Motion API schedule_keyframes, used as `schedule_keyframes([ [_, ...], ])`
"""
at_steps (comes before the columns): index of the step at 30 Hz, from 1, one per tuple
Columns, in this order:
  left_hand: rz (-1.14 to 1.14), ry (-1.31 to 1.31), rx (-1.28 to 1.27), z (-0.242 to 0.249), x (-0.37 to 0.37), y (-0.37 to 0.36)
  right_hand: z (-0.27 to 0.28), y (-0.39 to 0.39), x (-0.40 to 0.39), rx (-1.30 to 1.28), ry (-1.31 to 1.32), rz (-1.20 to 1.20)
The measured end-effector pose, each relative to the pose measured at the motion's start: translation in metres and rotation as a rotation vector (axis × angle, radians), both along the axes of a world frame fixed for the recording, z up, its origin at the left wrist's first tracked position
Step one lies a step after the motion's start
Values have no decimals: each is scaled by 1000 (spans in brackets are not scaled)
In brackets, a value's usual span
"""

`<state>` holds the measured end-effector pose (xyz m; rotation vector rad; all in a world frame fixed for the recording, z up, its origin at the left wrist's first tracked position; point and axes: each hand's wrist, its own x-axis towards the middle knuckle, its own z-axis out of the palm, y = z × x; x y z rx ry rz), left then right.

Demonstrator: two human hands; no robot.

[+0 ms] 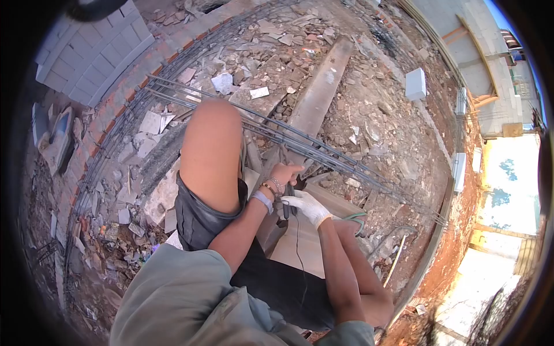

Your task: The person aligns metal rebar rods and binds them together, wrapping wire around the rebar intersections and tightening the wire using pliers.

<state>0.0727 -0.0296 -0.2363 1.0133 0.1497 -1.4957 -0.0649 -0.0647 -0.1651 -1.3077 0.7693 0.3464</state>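
Note:
My left hand (284, 174), bare with bracelets at the wrist, is just below a bundle of steel rebar (311, 151). Its index finger points right and the other fingers curl in; whatever they hold is too small to make out. Close beneath it, my right hand (309, 207) wears a white glove and closes around a dark two-handled tool, which looks like pincers (286, 209). The tool's jaws are hidden by the hands. A thin dark wire (300, 254) hangs from beside the tool down over my shorts. The rebar crosses in front of my raised knee.
Broken tiles and rubble (369, 115) cover the ground. A long concrete beam (323, 81) slopes away beyond the rebar. White blocks (95, 52) are stacked at upper left, and single blocks (415, 84) stand at right. A green hose or cord (356, 218) lies by my right knee.

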Motion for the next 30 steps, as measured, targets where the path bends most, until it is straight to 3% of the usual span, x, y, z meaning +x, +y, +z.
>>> schedule_keyframes([
  [3, -56, 144, -102, -5, 8, 4, -16, 12, -7, 650, -144, -358],
  [4, -63, 159, -112, -6, 10, 4, -26, 22, -12, 731, -180, -483],
  [7, -100, 244, -126, -4, 12, 9, -49, 42, -7, 1067, -468, -476],
  [11, -148, 323, -191, -3, 25, 15, -31, 46, 17, 1179, -430, -531],
  [12, -168, 362, -196, -3, 29, 16, -14, 55, 23, 1128, -318, -690],
  [15, -219, 415, -204, 3, 36, 18, -9, 65, 32, 903, -169, -759],
  [19, -206, 604, -392, -2, 40, 19, -11, 59, 38, 1194, -230, -635],
  [24, -111, 621, -350, -4, 30, 24, 19, 63, 48, 500, 109, -657],
  [27, -247, 273, 5, 35, 32, 24, 10, 56, 38, 242, 204, -532],
  [30, -345, 16, -64, 1, 25, 16, -6, 50, 29, -174, 334, -342],
])
